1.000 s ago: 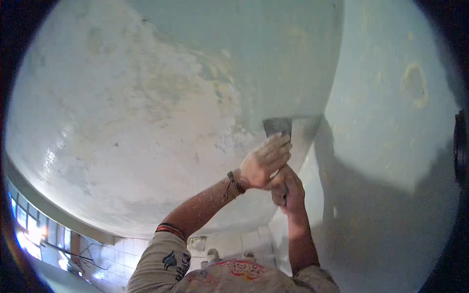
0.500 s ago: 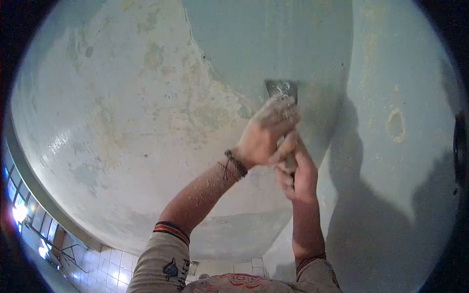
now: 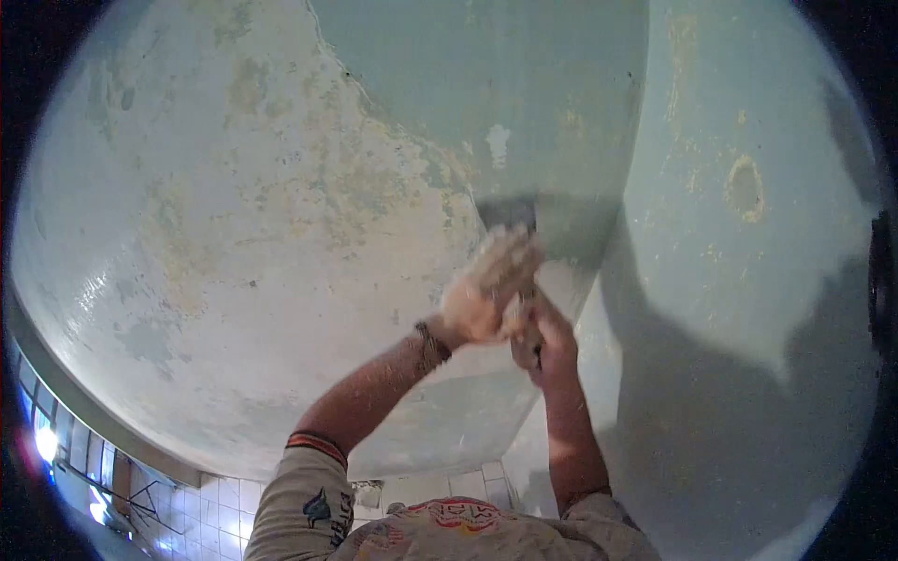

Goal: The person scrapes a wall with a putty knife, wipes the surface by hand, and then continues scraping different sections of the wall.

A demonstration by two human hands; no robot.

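A scraper (image 3: 513, 213) with a wide dark blade lies against the wall, beside the ragged edge of the green paint (image 3: 561, 84). My right hand (image 3: 554, 344) is closed round its handle. Higher up, near the blade, my left hand (image 3: 482, 294) presses on the scraper; its fingers are dusty and smeared by motion, and they hide much of the tool. Left of the blade the wall shows a whitish, blotchy stripped surface (image 3: 281, 299). Just above the blade is a small pale patch (image 3: 499, 145) within the green paint.
An adjoining light green wall (image 3: 692, 187) meets this one at a corner on the right, with a chipped oval spot (image 3: 745, 189) and my shadow on it. Below left are a tiled floor (image 3: 210, 505), a thin-legged stand (image 3: 142, 505) and bright lights near a window.
Both hands have moved the scraper downward along the wall. The small pale patch above the blade now shows where the tool was. My view has shifted slightly.
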